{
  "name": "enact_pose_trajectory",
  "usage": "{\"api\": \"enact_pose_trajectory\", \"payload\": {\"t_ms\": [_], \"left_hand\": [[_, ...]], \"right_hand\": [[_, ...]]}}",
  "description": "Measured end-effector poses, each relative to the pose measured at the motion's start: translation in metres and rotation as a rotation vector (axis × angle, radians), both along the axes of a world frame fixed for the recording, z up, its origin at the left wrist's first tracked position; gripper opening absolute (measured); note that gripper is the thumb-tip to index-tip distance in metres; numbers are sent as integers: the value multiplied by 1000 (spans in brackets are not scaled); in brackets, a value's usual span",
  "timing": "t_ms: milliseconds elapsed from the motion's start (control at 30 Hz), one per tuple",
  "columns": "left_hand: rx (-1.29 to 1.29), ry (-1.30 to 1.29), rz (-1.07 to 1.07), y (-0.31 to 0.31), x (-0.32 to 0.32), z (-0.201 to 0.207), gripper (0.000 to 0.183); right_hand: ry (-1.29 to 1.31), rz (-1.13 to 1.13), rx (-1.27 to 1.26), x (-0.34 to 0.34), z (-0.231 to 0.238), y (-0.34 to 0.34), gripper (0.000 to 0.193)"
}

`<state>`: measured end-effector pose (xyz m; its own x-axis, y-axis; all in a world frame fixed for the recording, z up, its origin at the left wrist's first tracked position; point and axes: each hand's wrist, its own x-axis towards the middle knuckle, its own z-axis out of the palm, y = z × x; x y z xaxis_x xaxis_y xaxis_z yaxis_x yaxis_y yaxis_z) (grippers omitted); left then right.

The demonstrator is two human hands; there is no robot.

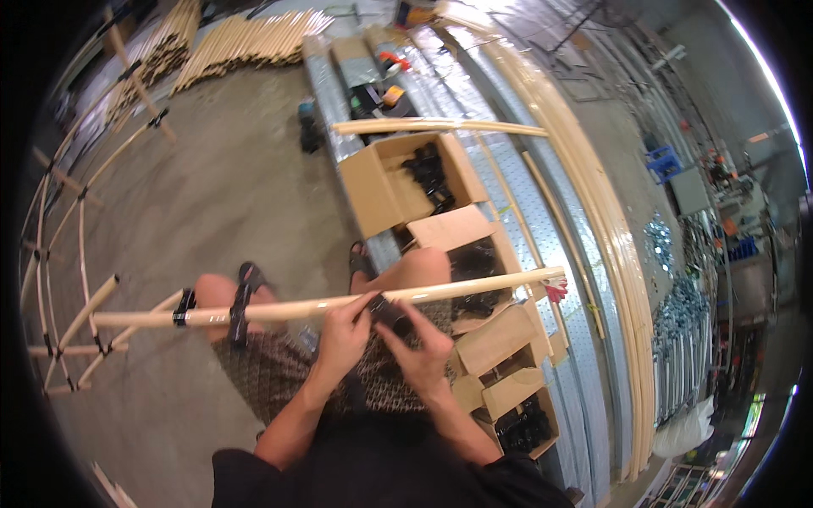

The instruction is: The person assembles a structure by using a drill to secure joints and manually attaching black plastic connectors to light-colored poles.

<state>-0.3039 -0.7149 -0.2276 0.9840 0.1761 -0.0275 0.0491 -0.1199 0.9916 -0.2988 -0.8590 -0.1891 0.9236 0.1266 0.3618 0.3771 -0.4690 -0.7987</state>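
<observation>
A long cream-coloured pole lies across my lap. My right hand is closed around a black pipe joint at the pole's near side. My left hand pinches the same joint's left end, its fingertips against the pole. Whether the joint is fastened around the pole or only held against it, I cannot tell. Further left, another black joint sits on the pole above my thigh, and a black band circles it close to the left end.
A frame of poles and black joints stands at the left. Right of my knees, open cardboard boxes of black joints rest on wrapped metal lengths. A red-and-white glove lies by the pole's right tip. Pole bundles lie at the back.
</observation>
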Motion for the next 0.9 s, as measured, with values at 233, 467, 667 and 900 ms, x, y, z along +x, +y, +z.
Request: {"api": "enact_pose_trajectory", "payload": {"t_ms": [233, 467, 667, 900], "left_hand": [[106, -33, -209, 14, -2, 9, 37], [-20, 89, -240, 23, -4, 17, 35], [-182, 178, -269, 27, -1, 21, 35], [1, 163, -250, 35, -3, 27, 33]], "right_hand": [[189, -2, 120, 6, -9, -8, 47], [425, 82, 369, 13, -7, -7, 46], [534, 95, 471, 18, 4, -4, 42], [537, 88, 462, 17, 3, -2, 42]]}}
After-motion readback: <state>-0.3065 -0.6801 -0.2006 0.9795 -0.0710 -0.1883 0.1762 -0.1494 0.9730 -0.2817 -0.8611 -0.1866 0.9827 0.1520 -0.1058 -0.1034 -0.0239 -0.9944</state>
